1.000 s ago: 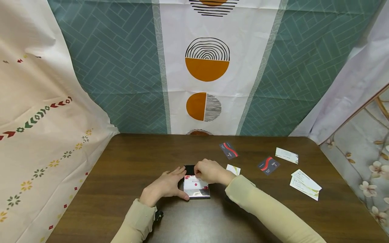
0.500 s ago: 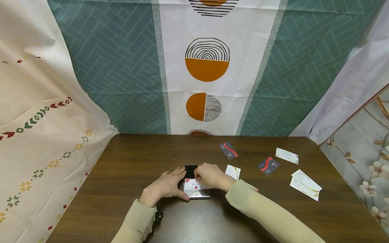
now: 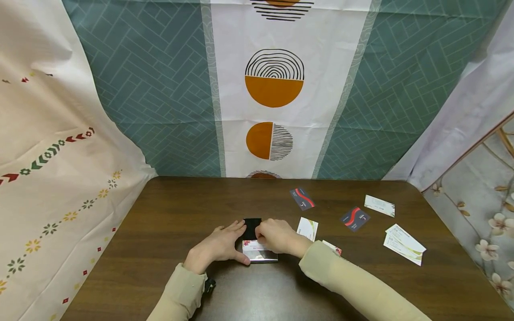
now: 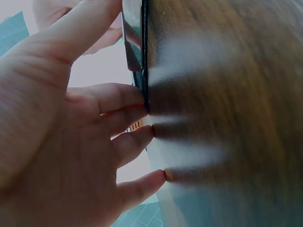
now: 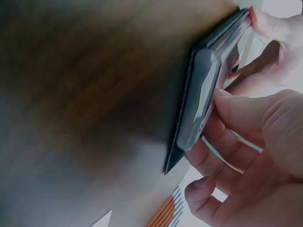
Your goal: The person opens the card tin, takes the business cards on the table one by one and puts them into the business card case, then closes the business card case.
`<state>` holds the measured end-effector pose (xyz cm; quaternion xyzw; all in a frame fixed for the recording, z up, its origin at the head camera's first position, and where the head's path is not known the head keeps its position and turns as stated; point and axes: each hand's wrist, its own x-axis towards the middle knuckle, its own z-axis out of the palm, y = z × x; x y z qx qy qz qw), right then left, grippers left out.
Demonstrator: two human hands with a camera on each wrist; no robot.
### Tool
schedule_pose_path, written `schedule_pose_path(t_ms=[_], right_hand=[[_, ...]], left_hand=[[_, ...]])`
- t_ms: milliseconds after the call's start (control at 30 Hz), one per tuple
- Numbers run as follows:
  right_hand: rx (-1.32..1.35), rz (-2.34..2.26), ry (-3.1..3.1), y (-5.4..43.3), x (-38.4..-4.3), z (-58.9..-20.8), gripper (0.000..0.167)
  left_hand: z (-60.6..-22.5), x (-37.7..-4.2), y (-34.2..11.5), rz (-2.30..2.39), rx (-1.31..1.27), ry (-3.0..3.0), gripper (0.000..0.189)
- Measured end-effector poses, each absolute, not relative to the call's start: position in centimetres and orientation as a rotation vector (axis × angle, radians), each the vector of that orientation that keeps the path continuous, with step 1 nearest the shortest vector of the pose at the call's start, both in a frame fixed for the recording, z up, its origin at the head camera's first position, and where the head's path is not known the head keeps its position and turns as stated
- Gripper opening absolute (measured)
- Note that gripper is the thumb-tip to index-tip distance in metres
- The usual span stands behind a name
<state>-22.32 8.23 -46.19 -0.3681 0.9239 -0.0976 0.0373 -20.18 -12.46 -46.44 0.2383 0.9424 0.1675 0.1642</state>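
A flat card case lies at the table's middle, with a black lid part point(image 3: 250, 229) at the back and a shiny silver front point(image 3: 263, 256). A white business card point(image 3: 250, 245) with red flowers in its corner sits partly under that silver front. My left hand point(image 3: 221, 244) holds the case's left side, thumb at the near corner and fingers at the far one. With curled fingers my right hand point(image 3: 277, 236) pinches the card's far edge. In the right wrist view the silver case point(image 5: 194, 104) shows edge-on beside the right thumb point(image 5: 241, 109).
On the wooden table point(image 3: 180, 200) lie two dark cards with red waves, one dark card point(image 3: 302, 199) farther back and another dark card point(image 3: 355, 219) to the right. White cards point(image 3: 403, 244) overlap at the right. A white-green card point(image 3: 307, 229) lies close to my right hand.
My right hand has moved slightly toward me, and the card has slid farther under the silver front, showing less of its face. The left hand has stayed in place.
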Motion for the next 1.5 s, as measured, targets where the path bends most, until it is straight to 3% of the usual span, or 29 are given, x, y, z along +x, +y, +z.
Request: schedule_pose_path(t_ms=[633,867,967,1300,1500], right_hand=[[-1.187,-0.202,2.924,8.0,-20.6,-46.0,0.022],[-1.106,-0.206,2.937,8.4,-20.4,-46.2,0.006],[-1.110,-0.213,2.950,8.8,-20.4,-46.1,0.016],[-1.065,-0.317,3.003,13.9,-22.0,-43.5,0.019],[-0.855,-0.386,2.960,18.1,-22.8,-41.9,0.016]], left_hand=[[-46.5,-20.2,-12.5,0.502,0.670,2.684,0.104],[-46.3,-20.1,-12.4,0.516,0.678,2.683,0.104],[-46.2,-20.0,-12.4,0.527,0.686,2.684,0.104],[-46.3,-20.0,-12.2,0.527,0.694,2.687,0.102],[-46.4,-19.9,-12.3,0.525,0.687,2.684,0.102]])
